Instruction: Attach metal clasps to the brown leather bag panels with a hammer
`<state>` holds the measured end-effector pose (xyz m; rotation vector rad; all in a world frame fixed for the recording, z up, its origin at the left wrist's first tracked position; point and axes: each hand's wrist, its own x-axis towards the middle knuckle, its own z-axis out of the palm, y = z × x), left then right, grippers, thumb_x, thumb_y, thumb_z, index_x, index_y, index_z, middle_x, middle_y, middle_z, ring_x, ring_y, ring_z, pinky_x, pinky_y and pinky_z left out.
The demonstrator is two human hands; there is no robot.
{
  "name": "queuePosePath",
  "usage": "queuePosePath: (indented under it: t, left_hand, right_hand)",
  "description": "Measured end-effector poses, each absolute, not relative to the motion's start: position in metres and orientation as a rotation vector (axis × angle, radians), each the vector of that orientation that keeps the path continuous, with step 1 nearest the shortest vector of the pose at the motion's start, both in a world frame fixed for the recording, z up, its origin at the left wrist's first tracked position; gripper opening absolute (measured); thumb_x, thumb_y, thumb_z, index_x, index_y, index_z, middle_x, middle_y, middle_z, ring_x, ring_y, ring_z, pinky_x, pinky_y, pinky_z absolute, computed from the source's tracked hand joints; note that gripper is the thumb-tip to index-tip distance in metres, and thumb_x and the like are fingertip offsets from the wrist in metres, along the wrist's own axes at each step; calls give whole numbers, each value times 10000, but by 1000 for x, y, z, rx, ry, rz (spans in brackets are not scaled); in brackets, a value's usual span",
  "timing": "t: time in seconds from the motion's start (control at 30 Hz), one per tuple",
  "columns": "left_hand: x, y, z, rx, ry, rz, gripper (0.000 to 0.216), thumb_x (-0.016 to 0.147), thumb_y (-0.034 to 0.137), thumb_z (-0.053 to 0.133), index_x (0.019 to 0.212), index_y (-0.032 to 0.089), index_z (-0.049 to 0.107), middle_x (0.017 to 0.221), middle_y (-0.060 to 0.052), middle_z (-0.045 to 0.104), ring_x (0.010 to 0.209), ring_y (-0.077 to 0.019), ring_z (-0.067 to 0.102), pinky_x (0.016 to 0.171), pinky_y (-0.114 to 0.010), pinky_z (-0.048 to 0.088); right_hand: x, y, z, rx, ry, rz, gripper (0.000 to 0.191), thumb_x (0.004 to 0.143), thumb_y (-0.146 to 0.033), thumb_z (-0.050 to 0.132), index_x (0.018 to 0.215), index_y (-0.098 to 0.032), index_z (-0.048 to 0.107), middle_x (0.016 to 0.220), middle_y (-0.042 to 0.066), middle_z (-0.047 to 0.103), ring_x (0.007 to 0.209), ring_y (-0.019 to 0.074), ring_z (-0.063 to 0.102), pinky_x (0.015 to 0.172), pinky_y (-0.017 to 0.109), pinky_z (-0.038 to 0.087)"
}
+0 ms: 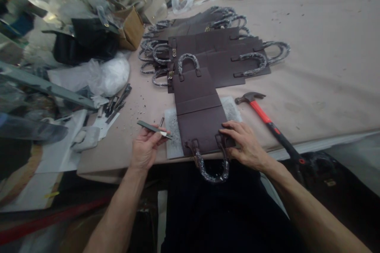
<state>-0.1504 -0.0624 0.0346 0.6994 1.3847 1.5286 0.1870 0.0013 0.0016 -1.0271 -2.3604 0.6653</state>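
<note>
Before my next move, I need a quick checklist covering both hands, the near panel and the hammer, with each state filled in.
1. Left hand gripping the slim dark tool: ok.
2. Right hand on the near brown panel: ok, at its right edge.
3. Panel lying across the pale slab: ok, slab shows on both sides.
4. Near handle fully on the table: not ok, it hangs past the front edge.
5. Hammer lying free of both hands: ok.
6. Near handle's attachment sound: cannot tell, too blurred.
</note>
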Motion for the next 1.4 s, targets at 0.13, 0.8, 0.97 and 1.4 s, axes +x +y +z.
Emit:
queuePosePath:
  t: [0.13,0.8,0.97,1.4]
  left_hand:
    - [-92,-59,25,1005,1387,1472,272,767,295,830,950,157,683,938,-60,787,875,-214,771,827,-344,643]
    - [-62,-68,-5,1706,1543,1425,144,879,174,726,1018,172,690,981,-67,794,924,-187,770,888,-333,634]
    - [-62,-70,-9,1726,1452,1465,163,883,143,716,1037,172,670,1008,-76,790,946,-191,770,909,-353,636]
    - [-56,-68,-9,1858,1511,1474,166,891,125,685,1048,176,660,985,-67,784,927,-183,768,906,-331,630]
  right_hand:
    - [187,2,2,-1026,-2367,666,579,728,-139,577,1303,-199,620,1417,140,536,1310,348,475,1101,574,375]
    - [186,0,2,-1043,-2369,649,545,747,-155,584,1291,-162,616,1425,156,533,1343,356,447,1135,579,344]
    - [186,-1,5,-1046,-2364,656,550,738,-154,579,1286,-176,615,1422,149,535,1329,350,457,1127,577,351]
    - [187,-1,2,-1058,-2361,669,558,734,-147,585,1291,-171,618,1431,148,527,1341,346,445,1151,584,328]
